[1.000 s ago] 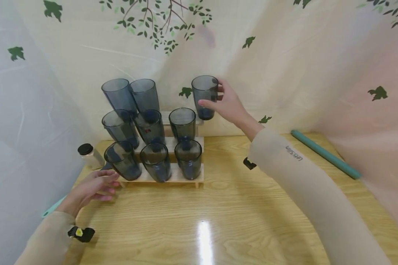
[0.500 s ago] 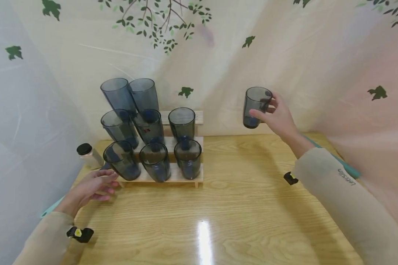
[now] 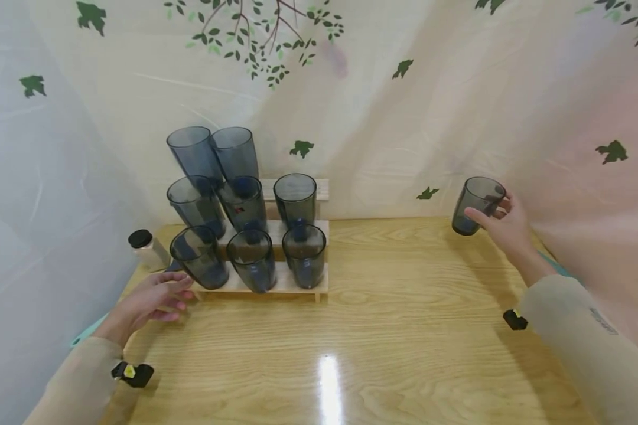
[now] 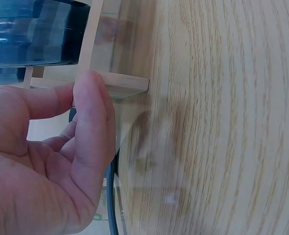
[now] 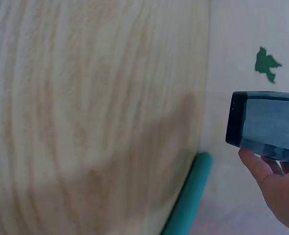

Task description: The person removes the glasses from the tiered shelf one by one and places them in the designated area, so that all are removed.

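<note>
My right hand (image 3: 505,227) grips a smoked blue-grey drinking glass (image 3: 477,206) from its right side, thumb across the near face. The glass is tilted and held above the table at the right; the right wrist view shows its dark base and the fingers (image 5: 257,166) along its side. My left hand (image 3: 154,298) pinches the front left corner of a stepped wooden rack (image 3: 276,285), its index fingertip at the wood in the left wrist view. On the rack's three steps stand several matching glasses (image 3: 305,260), with two (image 3: 235,152) on the top step at the left.
A small jar with a black lid (image 3: 147,250) stands left of the rack. A teal roll (image 5: 191,196) lies on the table's right side, mostly behind the right arm. A leaf-patterned cloth (image 3: 372,106) hangs behind the wooden table (image 3: 383,330).
My right hand has carried the glass from above the right end of the rack's top step to the right and down. My left hand has stayed at the rack's corner.
</note>
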`<act>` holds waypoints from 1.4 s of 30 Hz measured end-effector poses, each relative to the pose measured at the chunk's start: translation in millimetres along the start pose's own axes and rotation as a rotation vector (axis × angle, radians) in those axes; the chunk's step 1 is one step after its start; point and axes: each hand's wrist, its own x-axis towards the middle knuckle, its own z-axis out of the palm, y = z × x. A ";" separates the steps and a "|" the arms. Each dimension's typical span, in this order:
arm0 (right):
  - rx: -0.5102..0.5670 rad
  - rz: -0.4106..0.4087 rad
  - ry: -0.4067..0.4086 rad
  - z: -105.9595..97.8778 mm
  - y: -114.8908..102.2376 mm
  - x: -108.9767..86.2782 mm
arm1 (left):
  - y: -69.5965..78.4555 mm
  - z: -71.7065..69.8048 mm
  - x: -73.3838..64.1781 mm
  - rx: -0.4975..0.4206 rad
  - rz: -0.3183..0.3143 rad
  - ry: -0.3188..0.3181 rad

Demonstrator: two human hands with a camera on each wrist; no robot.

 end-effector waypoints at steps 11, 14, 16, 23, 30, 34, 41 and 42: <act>-0.045 -0.011 0.094 -6.7 49.1 -2.6 | 1.8 1.0 -0.8 -0.013 0.007 0.000; -0.021 0.024 0.104 -4.3 55.7 -2.1 | 1.4 0.9 -0.1 -0.010 0.010 -0.005; -0.008 0.039 0.106 -3.1 58.8 -1.7 | 1.3 1.3 0.5 -0.015 0.008 -0.003; -0.032 0.006 0.107 0.1 62.6 2.9 | 0.2 2.1 1.7 -0.036 0.005 0.009; -0.111 -0.083 0.036 1.5 61.3 9.0 | -2.6 -1.5 -0.4 -0.037 0.015 0.020; -0.124 -0.076 -0.007 1.3 59.8 9.3 | -4.0 -2.8 -2.7 -0.039 0.018 0.028; -0.102 -0.054 -0.023 -2.6 60.6 6.2 | -5.3 0.6 -1.0 -0.046 0.032 0.029; -0.103 -0.048 -0.026 -2.5 60.5 5.5 | -5.3 0.4 -1.1 -0.046 0.033 0.029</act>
